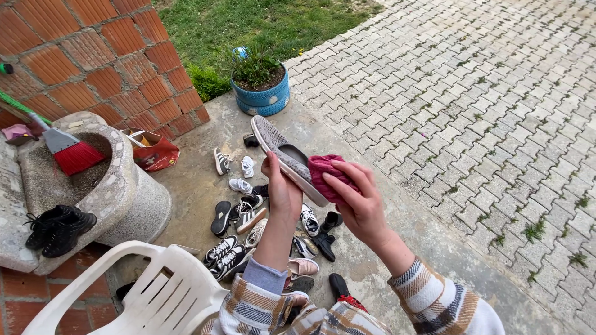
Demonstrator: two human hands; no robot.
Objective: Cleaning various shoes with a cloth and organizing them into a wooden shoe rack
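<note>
Your left hand (282,189) grips a grey slip-on shoe (287,158) by its side, held up sole-outward above the concrete floor (385,248). Your right hand (360,201) presses a bunched pink cloth (329,177) against the shoe's heel end. Below, a scatter of shoes (248,232) lies on the floor beside a white plastic chair (155,291).

A grey slip-on shoe (282,156) tilts in midair, a crumpled pink cloth (329,175) pressed against its heel.
</note>
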